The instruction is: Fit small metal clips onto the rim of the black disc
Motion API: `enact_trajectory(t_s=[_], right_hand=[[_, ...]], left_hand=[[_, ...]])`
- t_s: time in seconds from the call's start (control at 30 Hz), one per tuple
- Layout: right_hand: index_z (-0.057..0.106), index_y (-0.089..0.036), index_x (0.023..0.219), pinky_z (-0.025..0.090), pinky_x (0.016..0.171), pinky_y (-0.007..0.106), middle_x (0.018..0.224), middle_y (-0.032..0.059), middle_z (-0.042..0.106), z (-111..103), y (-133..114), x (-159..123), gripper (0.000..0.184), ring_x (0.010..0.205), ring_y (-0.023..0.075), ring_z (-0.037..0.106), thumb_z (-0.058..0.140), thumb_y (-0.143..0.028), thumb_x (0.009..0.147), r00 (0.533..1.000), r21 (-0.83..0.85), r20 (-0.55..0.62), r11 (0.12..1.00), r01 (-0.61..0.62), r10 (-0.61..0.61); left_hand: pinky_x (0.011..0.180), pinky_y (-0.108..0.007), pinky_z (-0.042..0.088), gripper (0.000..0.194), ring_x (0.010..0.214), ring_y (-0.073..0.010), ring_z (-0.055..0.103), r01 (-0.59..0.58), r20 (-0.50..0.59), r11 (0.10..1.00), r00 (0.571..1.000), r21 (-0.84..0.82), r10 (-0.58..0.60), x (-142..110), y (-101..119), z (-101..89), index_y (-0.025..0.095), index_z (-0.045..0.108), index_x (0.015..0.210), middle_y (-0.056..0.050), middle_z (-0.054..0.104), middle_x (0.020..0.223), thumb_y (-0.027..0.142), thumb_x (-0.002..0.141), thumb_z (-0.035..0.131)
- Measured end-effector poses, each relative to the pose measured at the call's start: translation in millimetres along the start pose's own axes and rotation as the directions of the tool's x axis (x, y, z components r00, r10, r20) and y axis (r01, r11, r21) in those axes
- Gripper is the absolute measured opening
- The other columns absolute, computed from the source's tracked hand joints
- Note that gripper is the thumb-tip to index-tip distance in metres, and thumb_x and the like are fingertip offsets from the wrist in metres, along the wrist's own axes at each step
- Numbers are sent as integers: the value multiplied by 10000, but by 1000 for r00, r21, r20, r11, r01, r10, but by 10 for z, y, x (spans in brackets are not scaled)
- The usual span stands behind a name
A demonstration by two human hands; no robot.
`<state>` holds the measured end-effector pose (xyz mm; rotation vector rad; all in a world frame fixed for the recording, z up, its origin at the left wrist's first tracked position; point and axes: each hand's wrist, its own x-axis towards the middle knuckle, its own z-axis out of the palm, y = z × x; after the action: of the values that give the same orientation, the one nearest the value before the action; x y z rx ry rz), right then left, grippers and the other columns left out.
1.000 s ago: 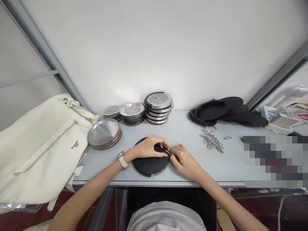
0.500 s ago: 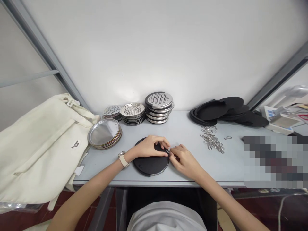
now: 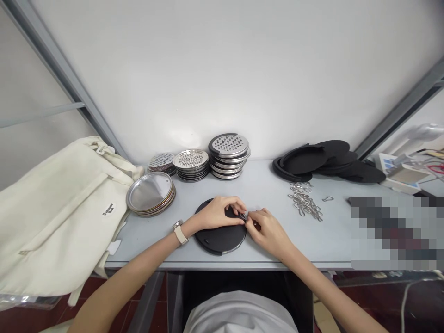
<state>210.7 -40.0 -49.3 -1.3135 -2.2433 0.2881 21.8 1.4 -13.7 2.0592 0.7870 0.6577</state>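
A pair of bare hands works over a black round disc [image 3: 222,238] lying on a pale grey table [image 3: 270,189], in the lower middle of the frame. The left hand [image 3: 224,212], with a watch [image 3: 179,232] on a light strap at its wrist, reaches across the upper part of the disc; its fingers are curved and partly open, thumb and fingertips coming near each other at the disc's right edge. A small metal clip [image 3: 244,217] sits there between the two hands; whether the left fingertips grip it is too small to tell. The right hand [image 3: 265,231] is mostly closed, thumb and fingertips pinched together on the clip. Left of center are a stack of shallow metal lids [image 3: 150,192] and, behind it, a low stack of perforated discs [image 3: 161,160]. Toward the center stand a stack of patterned metal discs [image 3: 190,159] and a taller stack of perforated metal discs [image 3: 229,145], its top one partly rimmed in black. Right of center, a heap of silvery clips [image 3: 305,203] lies in front of overlapping black discs [image 3: 305,159], with a single clip [image 3: 328,199] just to its right. A cream bag [image 3: 65,208] fills the left side.
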Motion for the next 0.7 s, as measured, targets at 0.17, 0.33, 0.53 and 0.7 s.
enact_trajectory(t_s=[0.17,0.33,0.53,0.7], right_hand=[[350,-212,590,354,661,280,533,-23,481,1,-5,0,306,544,138,449,395,-188,892,1000,17,-27,1000,-14,14],[341,-215,594,359,664,279,530,-28,471,15,13,-1,299,544,138,449,404,-194,885,1000,15,-8,1000,-6,6],[367,-217,598,354,643,280,521,-21,483,6,2,3,288,589,160,495,414,-188,881,1000,-1,1,1000,7,-7],[381,-216,594,358,650,287,535,-11,516,-2,-14,5,290,581,161,491,412,-169,879,999,-23,12,999,32,-31]], left_hand=[[788,-243,462,257,862,-130,626,5,-7,1000,1000,5,-5,-3,13,3,162,628,983,-34,691,946,215,740,697],[793,-244,462,254,866,-131,625,11,-6,1000,1000,-1,-11,-2,13,3,163,626,983,-32,687,946,218,744,691],[812,-251,465,250,870,-131,613,-28,1,1000,1000,11,28,-3,14,5,161,622,988,-31,674,954,194,749,684],[812,-249,466,239,868,-129,602,-47,8,998,999,40,47,-9,42,5,164,612,995,-25,663,955,176,763,667]])
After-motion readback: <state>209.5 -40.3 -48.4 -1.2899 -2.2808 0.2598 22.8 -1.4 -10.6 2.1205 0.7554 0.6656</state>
